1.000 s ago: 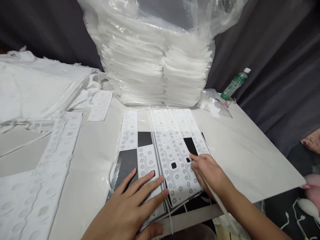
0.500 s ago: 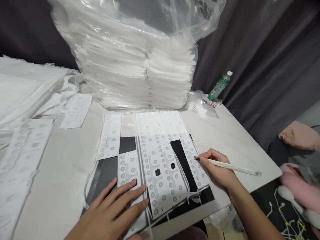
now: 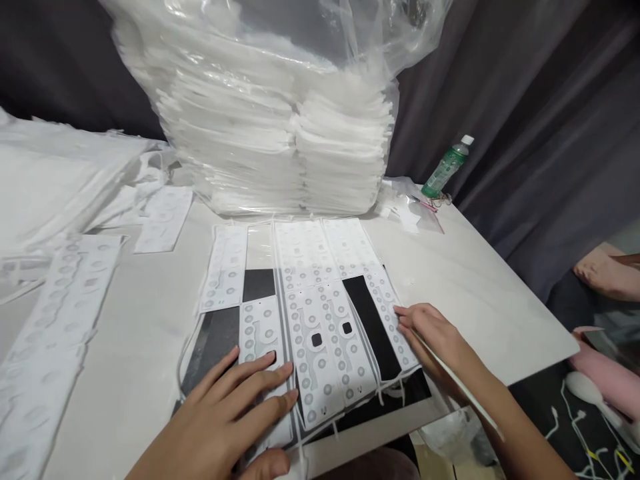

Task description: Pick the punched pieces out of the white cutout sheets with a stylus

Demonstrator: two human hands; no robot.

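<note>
My left hand (image 3: 235,417) lies flat, its fingers spread over the lower left white panel (image 3: 257,327). That panel has grey printed rings and rests on a black sheet (image 3: 213,350). To its right is a wider white panel (image 3: 333,367) with two square black cutouts. My right hand (image 3: 433,333) is closed around a slim pen-like tool (image 3: 467,387), whose pale handle slants back over the forearm; its tip is hidden. The fingertips of this hand touch the edge of the rightmost printed strip (image 3: 387,307).
A clear plastic bag (image 3: 280,50) of stacked white sheets stands at the back. More white printed pieces (image 3: 65,300) lie on the left. A green-labelled bottle (image 3: 445,170) stands near the table's (image 3: 465,273) back right edge, beside a small clear bag (image 3: 410,203).
My right hand has turned, swinging the tool's handle down toward my forearm, and its fingertips now reach the strip's edge. My left hand stays on the panel. The view has shifted slightly.
</note>
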